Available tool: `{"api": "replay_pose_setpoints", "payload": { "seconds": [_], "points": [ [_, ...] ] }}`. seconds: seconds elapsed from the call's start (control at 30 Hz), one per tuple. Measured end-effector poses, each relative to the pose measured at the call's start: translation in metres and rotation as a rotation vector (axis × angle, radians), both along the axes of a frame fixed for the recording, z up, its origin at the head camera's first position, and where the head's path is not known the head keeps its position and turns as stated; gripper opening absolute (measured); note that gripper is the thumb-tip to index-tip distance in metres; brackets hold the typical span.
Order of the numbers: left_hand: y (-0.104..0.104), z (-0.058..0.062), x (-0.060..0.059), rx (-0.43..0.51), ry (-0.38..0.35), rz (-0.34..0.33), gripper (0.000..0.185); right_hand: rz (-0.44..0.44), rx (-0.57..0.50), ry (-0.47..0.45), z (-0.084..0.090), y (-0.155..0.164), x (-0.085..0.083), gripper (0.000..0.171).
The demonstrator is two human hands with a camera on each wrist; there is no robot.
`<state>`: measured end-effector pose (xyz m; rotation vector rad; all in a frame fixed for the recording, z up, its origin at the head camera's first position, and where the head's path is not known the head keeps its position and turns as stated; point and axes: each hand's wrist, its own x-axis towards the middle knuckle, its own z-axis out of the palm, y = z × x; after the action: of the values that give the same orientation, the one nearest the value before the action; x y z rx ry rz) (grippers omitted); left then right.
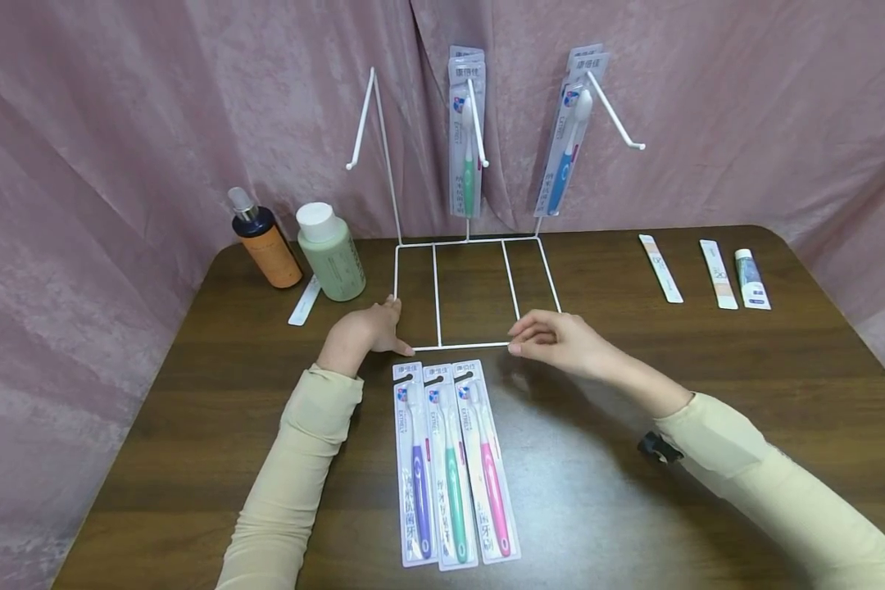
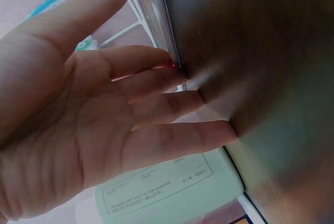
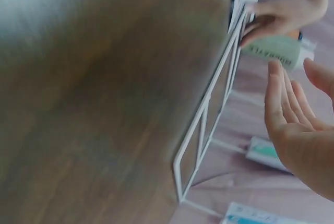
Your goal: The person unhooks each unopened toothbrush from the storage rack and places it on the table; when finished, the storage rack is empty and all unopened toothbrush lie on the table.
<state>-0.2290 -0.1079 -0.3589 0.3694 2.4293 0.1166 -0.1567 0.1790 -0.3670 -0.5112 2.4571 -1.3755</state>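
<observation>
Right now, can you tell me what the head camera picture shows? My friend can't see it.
Two hands, left hand and right hand, touch the base of a white wire rack on a brown table. Three packaged toothbrushes lie in front.

White wire display rack [image 1: 472, 295] upright on table, 2 hooks loaded

Dark wooden table [image 1: 708, 410] bearing white wire display rack [image 1: 472, 291]; before rack, three packaged toothbrushes [image 1: 453, 463]; left, two bottles [image 1: 298, 246]; right, three small tubes [image 1: 708, 270].
</observation>
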Motion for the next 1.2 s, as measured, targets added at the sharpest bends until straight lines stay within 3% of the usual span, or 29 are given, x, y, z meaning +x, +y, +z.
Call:
{"api": "replay_pose_setpoints", "payload": {
  "seconds": [0.37,0.5,0.7,0.83,0.97,1.2],
  "points": [
    [0.0,-0.002,0.001,0.004,0.012,-0.01,0.094,-0.186,-0.207,0.095,-0.011,-0.001,-0.063,0.036],
    [0.0,-0.003,-0.001,0.005,0.018,-0.013,0.094,-0.251,-0.236,0.139,-0.01,-0.007,-0.086,0.038],
    [-0.001,-0.002,-0.002,0.0,0.019,-0.008,0.094,-0.256,-0.201,0.117,0.003,-0.017,-0.118,0.047],
    [-0.001,-0.001,-0.001,0.0,0.022,-0.005,0.094,-0.259,-0.059,0.117,0.016,-0.025,-0.134,0.055],
    [-0.002,-0.001,0.001,-0.001,0.025,-0.007,0.093,-0.33,0.102,0.176,0.026,-0.032,-0.146,0.06],
    [-0.001,0.0,0.0,-0.022,0.026,-0.029,0.093,-0.415,0.102,0.338,0.031,-0.051,-0.164,0.061]
  ]
}}
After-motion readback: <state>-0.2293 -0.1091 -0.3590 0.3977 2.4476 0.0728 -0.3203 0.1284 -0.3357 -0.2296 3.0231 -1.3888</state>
